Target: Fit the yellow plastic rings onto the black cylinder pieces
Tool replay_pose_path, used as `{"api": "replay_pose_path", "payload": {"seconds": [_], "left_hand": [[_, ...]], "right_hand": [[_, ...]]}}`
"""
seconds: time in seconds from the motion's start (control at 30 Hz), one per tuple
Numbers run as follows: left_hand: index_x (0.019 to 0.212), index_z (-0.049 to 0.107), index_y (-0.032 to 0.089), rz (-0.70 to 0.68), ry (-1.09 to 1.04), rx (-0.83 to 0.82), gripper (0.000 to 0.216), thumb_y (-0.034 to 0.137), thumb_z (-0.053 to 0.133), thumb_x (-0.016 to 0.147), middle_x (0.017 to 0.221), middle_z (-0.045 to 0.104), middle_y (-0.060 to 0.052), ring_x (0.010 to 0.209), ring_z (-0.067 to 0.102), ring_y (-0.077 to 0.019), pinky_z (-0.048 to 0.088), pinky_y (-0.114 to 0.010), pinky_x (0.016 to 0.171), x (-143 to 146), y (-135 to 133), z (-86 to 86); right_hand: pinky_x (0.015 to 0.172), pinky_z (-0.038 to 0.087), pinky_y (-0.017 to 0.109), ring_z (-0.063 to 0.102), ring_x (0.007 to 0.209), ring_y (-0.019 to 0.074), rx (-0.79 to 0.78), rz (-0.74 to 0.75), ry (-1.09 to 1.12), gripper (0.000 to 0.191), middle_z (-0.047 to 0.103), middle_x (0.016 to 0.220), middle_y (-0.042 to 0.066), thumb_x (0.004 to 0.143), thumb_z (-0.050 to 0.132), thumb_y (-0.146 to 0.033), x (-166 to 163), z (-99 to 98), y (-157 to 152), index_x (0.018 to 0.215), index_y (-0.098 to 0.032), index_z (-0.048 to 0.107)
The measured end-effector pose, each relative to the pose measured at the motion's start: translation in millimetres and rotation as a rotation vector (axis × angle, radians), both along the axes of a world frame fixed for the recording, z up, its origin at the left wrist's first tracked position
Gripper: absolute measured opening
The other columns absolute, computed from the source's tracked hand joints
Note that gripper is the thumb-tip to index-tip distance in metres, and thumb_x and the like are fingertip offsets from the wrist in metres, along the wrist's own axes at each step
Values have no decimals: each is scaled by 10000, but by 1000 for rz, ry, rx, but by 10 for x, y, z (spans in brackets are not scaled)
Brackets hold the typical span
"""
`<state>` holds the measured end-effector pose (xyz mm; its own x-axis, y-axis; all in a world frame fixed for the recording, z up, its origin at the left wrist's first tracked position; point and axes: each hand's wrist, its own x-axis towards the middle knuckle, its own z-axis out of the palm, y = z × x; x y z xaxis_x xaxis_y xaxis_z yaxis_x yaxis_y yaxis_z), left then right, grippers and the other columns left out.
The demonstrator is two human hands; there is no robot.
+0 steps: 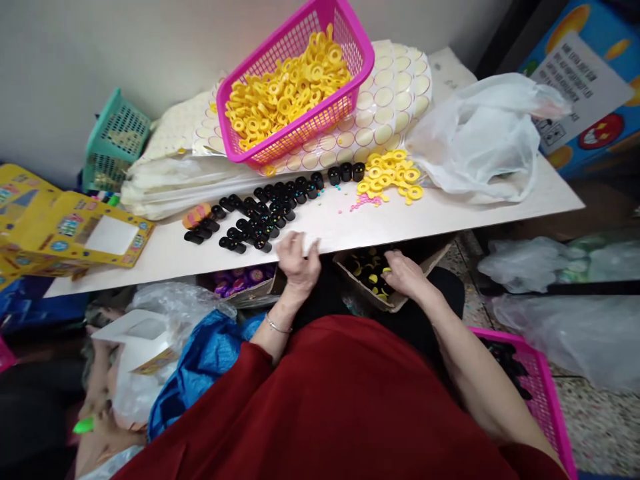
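My left hand [299,259] rests at the front edge of the white table [450,213], fingers curled over the edge, just below a cluster of small black caps [260,213]. Whether it holds anything I cannot make out. My right hand [406,273] reaches down into a cardboard box [395,303] under the table that holds black and yellow pieces; its fingers are curled in among them. A small pile of yellow rings [393,175] lies on the table beyond the hands. A pink basket [300,80] full of yellow rings sits tilted at the back.
Sheets of round stickers [395,93] lie under the pink basket. A white plastic bag [480,140] lies at the right, a green basket [115,137] and yellow cartons [75,230] at the left. Another pink basket [543,393] stands on the floor to my right. Bags crowd the floor.
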<state>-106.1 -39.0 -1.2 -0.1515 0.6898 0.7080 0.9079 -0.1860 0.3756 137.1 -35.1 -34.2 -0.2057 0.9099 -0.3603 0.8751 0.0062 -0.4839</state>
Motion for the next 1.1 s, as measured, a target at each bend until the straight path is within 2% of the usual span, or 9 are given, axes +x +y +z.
{"api": "replay_pose_path", "payload": {"seconds": [0.1,0.17,0.3,0.4,0.57,0.67,0.77,0.93,1.1], "left_hand": [[1078,542,94,382,-48,12,483,461,626,775,1119,511,-194,1141,469,-305,376,-470,989,-381,29,20],[1109,512,96,500,-83,-45,594,508,675,713,1138,501,-192,1165,443,-318,354,-476,1018,-562,15,5],[1085,526,114,533,-134,-193,567,473,699,681,1066,541,-145,1073,491,-296,389,-445,977,-768,-37,-93],[1007,576,135,511,-177,-245,417,433,652,725,980,572,-109,954,530,-258,420,-407,909,-839,-38,-156],[948,612,159,481,-230,-219,343,417,643,723,835,570,-52,807,526,-203,438,-351,808,-813,-56,-158],[942,614,157,343,-277,-195,326,403,639,730,804,579,-36,754,529,-173,450,-322,757,-654,-105,-157],[925,612,164,76,-312,-214,296,383,651,731,845,614,-36,751,557,-152,468,-294,732,-385,-84,-154],[886,622,172,-317,-301,-279,214,315,662,732,832,642,-35,773,572,-152,476,-282,722,106,232,-116],[912,638,171,-451,-306,-418,244,241,696,686,849,652,-34,760,571,-151,481,-280,717,439,570,-148]], "right_hand": [[796,439,321,608,1009,284,-1,30,-83,344,598,1115,223,801,553,-188,-66,12,98,1127,-79,547],[801,435,314,610,1001,270,72,-4,-34,333,607,1115,212,810,548,-207,-48,36,97,1122,-92,551],[636,433,277,615,669,183,-5,47,254,117,633,708,50,790,533,-245,70,177,71,824,-164,610],[522,395,253,505,479,128,-65,14,552,177,510,522,-36,787,530,-342,87,316,142,721,-190,590],[666,442,304,553,673,175,486,-288,452,141,602,704,31,766,485,-270,-16,360,449,736,-193,600],[736,437,340,574,805,224,668,-428,182,196,623,848,92,769,425,-204,6,317,603,787,-190,619],[753,433,341,571,858,243,641,-477,34,242,612,921,117,775,411,-187,89,318,685,856,-181,639],[767,425,322,564,897,228,564,-320,-18,256,602,982,95,828,404,-223,104,397,792,883,-207,654],[721,409,299,572,898,215,511,-205,-30,262,608,971,76,856,420,-268,-14,415,924,898,-211,672]]}}
